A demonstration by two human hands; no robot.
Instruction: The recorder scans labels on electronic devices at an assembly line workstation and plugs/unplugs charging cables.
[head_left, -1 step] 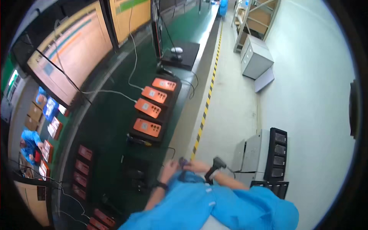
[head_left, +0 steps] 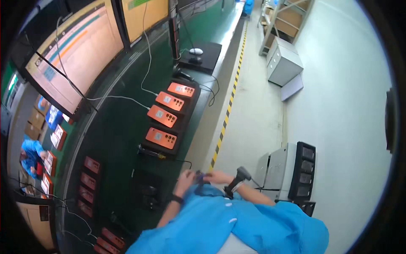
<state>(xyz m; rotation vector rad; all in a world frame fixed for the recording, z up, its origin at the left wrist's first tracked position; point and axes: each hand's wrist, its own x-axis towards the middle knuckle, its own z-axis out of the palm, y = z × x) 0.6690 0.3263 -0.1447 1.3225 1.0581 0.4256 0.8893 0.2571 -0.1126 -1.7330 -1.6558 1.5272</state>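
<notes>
In front of my waist my left hand (head_left: pixel 185 180) and my right hand (head_left: pixel 216 177) come together with bent fingers. Between their fingertips is a small dark, purplish thing (head_left: pixel 199 176), too blurred to name; a dark strap-like piece hangs below it against my blue jacket (head_left: pixel 228 216). A black band (head_left: pixel 176 198) circles my left wrist. On my right forearm sits a dark strapped-on device (head_left: pixel 240 177). The nearest work items are orange phones (head_left: pixel 161 138), lying back side up in a black tray (head_left: pixel 181 122) on the green bench to the left.
More orange phones (head_left: pixel 87 180) lie in a row farther left. Monitors (head_left: pixel 76 51) and hanging cables line the bench's far side. A mouse (head_left: pixel 196 51) lies on a black pad (head_left: pixel 207 63). Black trays (head_left: pixel 303 169) stand by grey cabinets (head_left: pixel 281 169) at right. A co-worker (head_left: pixel 33 158) sits at far left.
My hands sit slightly higher in the picture, still together around the small dark thing. The bench and its phones have shifted a little leftward in the view.
</notes>
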